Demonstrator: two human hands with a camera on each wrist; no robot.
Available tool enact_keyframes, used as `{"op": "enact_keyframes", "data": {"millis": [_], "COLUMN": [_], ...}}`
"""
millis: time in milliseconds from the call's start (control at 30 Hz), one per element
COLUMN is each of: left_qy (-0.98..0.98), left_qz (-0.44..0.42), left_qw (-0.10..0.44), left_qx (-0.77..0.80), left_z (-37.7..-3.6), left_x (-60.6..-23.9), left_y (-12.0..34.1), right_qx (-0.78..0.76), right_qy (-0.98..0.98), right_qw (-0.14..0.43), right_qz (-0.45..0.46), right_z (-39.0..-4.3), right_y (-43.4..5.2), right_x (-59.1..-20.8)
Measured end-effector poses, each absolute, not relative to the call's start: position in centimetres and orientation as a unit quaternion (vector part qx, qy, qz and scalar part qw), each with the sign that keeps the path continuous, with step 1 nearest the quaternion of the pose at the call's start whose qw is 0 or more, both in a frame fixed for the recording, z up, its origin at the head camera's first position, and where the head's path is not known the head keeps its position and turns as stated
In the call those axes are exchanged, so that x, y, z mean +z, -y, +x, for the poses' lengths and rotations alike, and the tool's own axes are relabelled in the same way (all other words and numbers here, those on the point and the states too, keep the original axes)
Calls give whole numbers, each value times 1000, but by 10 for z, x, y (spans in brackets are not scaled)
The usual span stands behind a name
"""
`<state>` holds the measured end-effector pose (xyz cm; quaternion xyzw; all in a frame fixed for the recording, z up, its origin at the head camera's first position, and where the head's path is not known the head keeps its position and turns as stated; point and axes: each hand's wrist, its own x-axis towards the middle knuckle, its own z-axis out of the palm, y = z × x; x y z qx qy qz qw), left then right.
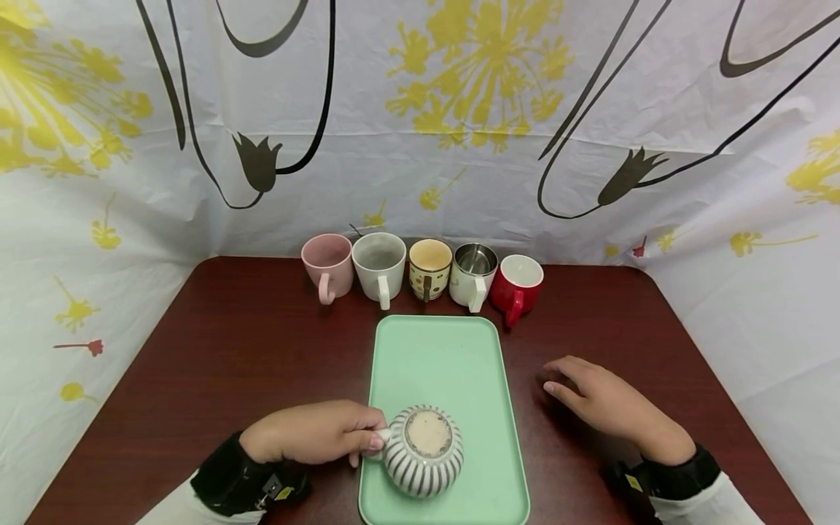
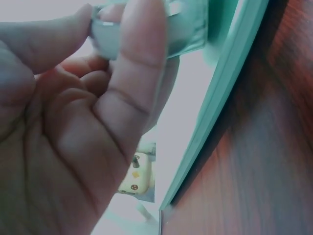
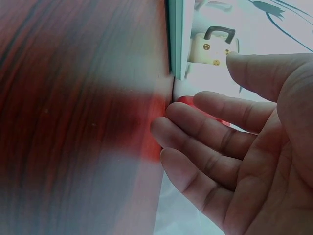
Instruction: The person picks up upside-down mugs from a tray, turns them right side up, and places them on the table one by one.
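Note:
My left hand (image 1: pixel 321 434) pinches the handle of a white mug with dark stripes (image 1: pixel 423 467). The mug is tipped over, so its bare unglazed base faces up, and its mouth is hidden. It is over the near half of a green tray (image 1: pixel 438 364); whether the rim touches the tray cannot be told. The left wrist view shows thumb and fingers (image 2: pixel 142 58) closed around the pale handle (image 2: pixel 188 29). To the right of the tray, my right hand (image 1: pixel 607 401) stays low by the tabletop, fingers loosely bent and holding nothing.
Behind the tray stand upright mugs in a row: pink (image 1: pixel 328 266), white (image 1: pixel 379 270), yellow dotted (image 1: pixel 429 273), white with a metal lining (image 1: pixel 472 277), and red (image 1: pixel 518 288). The dark wooden table (image 1: pixel 262 343) ends at a patterned cloth (image 1: pixel 420 182).

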<state>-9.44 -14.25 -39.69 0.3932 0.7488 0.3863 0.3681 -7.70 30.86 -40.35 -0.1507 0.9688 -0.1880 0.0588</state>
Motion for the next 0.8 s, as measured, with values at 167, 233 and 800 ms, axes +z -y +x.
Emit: {"op": "enact_keyframes", "data": {"millis": [167, 233, 800], "left_qy": [-762, -767, -639], "left_qz": [392, 385, 271], "left_qw": [340, 332, 355], "left_qx": [387, 392, 626], "left_z": [-94, -93, -102], "left_x": [-399, -401, -388], "left_y": [137, 134, 92], "right_qx": [-190, -191, -199], "right_qy": [-969, -969, -967], "right_qw": [60, 59, 66], "right_qz": [-148, -147, -145], "right_z": [-76, -76, -76], "right_y": [-309, -309, -310], "right_x": [-402, -402, -401]}}
